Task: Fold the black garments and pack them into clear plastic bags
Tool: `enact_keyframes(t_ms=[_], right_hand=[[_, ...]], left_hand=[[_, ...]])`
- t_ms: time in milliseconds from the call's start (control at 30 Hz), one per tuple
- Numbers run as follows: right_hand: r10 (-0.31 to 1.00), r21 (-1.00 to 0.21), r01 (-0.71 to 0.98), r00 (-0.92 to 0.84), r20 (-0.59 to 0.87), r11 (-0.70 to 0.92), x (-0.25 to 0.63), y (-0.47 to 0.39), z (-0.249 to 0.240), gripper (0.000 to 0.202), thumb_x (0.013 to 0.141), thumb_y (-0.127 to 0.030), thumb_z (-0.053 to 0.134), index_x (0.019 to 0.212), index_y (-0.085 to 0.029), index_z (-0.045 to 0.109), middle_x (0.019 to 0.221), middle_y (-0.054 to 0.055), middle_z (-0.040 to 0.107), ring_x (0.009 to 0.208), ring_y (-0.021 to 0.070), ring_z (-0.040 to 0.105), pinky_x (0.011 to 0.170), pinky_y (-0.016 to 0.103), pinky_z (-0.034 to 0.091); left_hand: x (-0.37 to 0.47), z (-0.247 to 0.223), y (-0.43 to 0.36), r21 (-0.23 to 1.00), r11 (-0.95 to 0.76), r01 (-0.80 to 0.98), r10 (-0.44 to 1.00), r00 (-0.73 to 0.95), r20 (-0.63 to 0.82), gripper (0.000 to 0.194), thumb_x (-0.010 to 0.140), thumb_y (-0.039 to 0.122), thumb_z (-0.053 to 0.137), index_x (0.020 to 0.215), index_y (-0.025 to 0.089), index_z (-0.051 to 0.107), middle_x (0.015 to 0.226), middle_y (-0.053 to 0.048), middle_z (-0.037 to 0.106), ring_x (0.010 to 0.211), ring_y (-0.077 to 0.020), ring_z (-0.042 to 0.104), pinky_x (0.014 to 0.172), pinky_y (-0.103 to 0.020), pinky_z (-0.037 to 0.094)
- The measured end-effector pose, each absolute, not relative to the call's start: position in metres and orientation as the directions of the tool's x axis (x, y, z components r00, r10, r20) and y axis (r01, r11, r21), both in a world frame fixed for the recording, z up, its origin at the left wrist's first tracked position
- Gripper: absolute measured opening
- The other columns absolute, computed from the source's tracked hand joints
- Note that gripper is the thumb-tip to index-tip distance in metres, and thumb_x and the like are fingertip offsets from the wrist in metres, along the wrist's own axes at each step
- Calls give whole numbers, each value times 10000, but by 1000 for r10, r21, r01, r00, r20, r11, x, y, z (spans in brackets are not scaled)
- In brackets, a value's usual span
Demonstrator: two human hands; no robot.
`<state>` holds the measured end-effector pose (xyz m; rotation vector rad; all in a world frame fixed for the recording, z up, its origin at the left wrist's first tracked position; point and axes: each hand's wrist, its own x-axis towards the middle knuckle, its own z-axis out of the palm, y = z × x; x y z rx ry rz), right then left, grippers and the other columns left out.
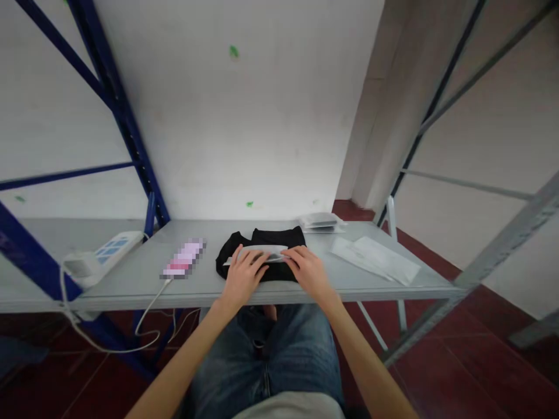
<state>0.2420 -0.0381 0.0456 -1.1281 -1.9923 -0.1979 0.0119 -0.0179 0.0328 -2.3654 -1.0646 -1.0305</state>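
Observation:
A folded piece of black cloth (279, 237) lies on the grey shelf top in front of me. Across it sits a whitish, film-like strip (267, 250); whether it is a folded plastic bag I cannot tell. My left hand (245, 273) has its curled fingers on the left part of the strip. At the strip's right end, my right hand (309, 270) pinches it between thumb and fingers. Both hands rest low over the cloth, partly covering it and the strip.
Flat translucent bags (375, 259) lie to the right, and a small stack of packed bags (322, 222) stands behind. On the left are a pixelated phone (183, 258) on a white cable and a power strip (114, 251). Blue posts (126, 125) and a grey post (502, 233) flank the shelf.

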Motion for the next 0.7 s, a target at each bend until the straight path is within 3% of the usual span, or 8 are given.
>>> enact_keyframes(t_ms=[133, 333, 567, 700], right_hand=[[638, -348, 671, -243, 730, 654, 231, -41, 50, 255, 1044, -236, 550, 1218, -291, 727, 1103, 63, 732, 1032, 226, 692, 925, 357, 576], [680, -453, 640, -150, 718, 620, 233, -42, 51, 218, 1029, -191, 533, 1098, -257, 729, 1061, 56, 727, 952, 214, 706, 849, 337, 590], [615, -347, 681, -192, 765, 645, 229, -44, 50, 148, 1016, -220, 611, 1018, -259, 753, 1040, 53, 751, 994, 221, 705, 883, 343, 571], [583, -270, 693, -263, 769, 669, 227, -47, 50, 133, 1021, -264, 634, 987, -267, 762, 1014, 41, 768, 966, 211, 701, 868, 334, 565]], left_hand=[[13, 30, -17, 91, -718, 690, 468, 383, 796, 271, 1040, 212, 525, 1243, 249, 700, 1191, -76, 740, 1110, -259, 666, 1032, -465, 540], [14, 33, -16, 198, -751, 630, 479, 313, 820, 245, 1044, 210, 527, 1210, 256, 701, 1173, -77, 727, 1109, -244, 667, 1005, -445, 562], [27, 35, -27, 159, -808, 567, 395, 321, 861, 229, 1000, 290, 654, 1224, 262, 692, 1166, -62, 755, 1097, -237, 697, 1072, -480, 521], [34, 37, -33, 133, -812, 568, 369, 322, 872, 115, 1018, 261, 630, 1102, 261, 708, 1060, -24, 783, 998, -202, 718, 1096, -479, 485]])
